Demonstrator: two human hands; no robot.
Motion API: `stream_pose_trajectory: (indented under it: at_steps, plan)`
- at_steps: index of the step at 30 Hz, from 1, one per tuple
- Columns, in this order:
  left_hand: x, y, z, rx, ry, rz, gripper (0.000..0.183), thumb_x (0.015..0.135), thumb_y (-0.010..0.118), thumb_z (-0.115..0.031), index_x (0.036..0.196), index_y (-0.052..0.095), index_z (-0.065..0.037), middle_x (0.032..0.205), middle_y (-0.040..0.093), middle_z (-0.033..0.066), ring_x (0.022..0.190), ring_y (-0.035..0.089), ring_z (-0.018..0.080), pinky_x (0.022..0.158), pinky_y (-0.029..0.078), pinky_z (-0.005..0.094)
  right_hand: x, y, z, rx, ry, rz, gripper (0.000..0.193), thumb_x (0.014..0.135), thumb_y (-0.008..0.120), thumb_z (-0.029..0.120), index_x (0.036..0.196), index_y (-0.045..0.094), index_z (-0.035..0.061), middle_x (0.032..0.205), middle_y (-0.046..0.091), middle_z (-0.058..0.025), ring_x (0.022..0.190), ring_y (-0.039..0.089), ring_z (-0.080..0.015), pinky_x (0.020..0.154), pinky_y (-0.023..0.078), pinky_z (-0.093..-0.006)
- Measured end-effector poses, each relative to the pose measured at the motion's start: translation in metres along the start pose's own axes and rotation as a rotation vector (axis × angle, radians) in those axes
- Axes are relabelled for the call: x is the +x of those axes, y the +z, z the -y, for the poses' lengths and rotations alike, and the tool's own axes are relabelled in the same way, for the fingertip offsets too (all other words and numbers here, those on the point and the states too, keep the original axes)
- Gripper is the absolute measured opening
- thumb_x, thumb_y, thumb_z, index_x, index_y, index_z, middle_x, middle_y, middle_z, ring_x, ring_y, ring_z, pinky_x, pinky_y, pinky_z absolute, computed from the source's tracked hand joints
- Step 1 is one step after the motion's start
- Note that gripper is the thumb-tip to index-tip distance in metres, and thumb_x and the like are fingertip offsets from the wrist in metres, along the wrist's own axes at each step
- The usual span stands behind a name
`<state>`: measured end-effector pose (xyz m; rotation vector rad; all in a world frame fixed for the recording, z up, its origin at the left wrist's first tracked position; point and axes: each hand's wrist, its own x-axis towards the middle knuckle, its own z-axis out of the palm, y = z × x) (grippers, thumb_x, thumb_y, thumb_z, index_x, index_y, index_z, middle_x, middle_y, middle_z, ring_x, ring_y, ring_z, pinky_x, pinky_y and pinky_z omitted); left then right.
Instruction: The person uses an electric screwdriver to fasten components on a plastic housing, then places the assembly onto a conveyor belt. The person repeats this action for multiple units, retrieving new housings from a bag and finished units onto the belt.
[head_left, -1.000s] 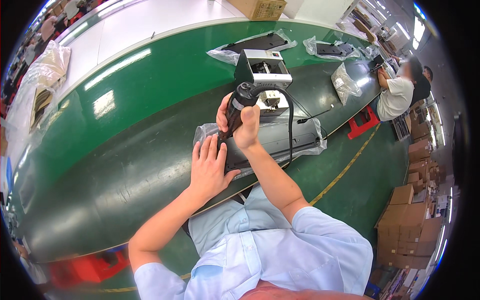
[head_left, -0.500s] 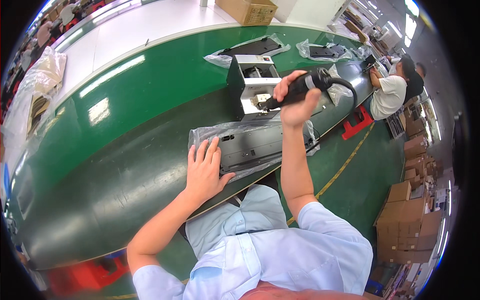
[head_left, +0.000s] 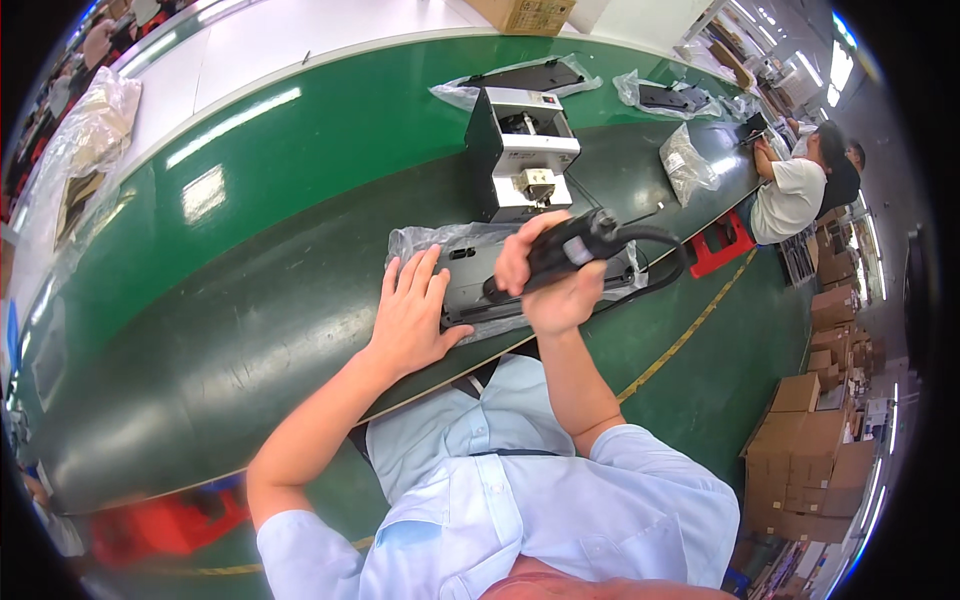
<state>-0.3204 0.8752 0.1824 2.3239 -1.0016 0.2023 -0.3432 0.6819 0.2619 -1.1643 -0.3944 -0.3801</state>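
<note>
A black panel (head_left: 476, 281) lies on clear plastic wrap (head_left: 405, 240) at the bench's near edge. Spread flat, my left hand (head_left: 408, 310) rests on the panel's left end. My right hand (head_left: 550, 275) is wrapped round a black corded electric screwdriver (head_left: 565, 250), held tilted above the panel with its tip end pointing down and left. Whether that tip touches the panel cannot be made out. Just beyond the panel stands a white and black screw feeder (head_left: 522, 150), with a small pale block at its front.
Farther back lie wrapped black panels (head_left: 525, 77) and a clear bag of small parts (head_left: 686, 165). A cardboard box (head_left: 525, 14) sits beyond the green bench (head_left: 250, 330). Other people (head_left: 795, 190) work at the right, beside a red stool (head_left: 722, 245). Stacked cartons (head_left: 800, 440) stand on the right.
My right hand has brought the screwdriver from the screw feeder back toward me, down over the panel. My left hand stays on the panel's left end. The view has shifted slightly.
</note>
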Motion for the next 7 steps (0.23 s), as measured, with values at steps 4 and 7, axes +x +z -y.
stream_pose_trajectory:
  at_steps: [4, 7]
  plan:
    - [0.001, 0.002, 0.003, -0.017, 0.02, -0.005, 0.084, 0.072, 0.089, -0.044, 0.132, 0.057, 0.006, 0.154, 0.042, 0.0262, 0.146, 0.038, 0.0391, 0.123, 0.024, 0.0584, -0.01, 0.021, -0.014, 0.09, 0.104, 0.072, 0.083, 0.084, 0.066, 0.077, 0.108, 0.055, -0.0023, 0.068, 0.056, -0.0089, 0.056, 0.054, -0.0168, 0.053, 0.044, -0.0306]
    - [-0.001, 0.003, 0.006, -0.022, 0.036, 0.004, 0.085, 0.072, 0.088, -0.045, 0.133, 0.057, 0.005, 0.155, 0.042, 0.0247, 0.147, 0.038, 0.0389, 0.123, 0.024, 0.0584, -0.01, 0.028, -0.024, 0.152, 0.122, 0.041, 0.085, 0.082, 0.073, 0.074, 0.106, 0.057, -0.0054, 0.068, 0.057, -0.009, 0.056, 0.056, -0.0153, 0.05, 0.044, -0.0273]
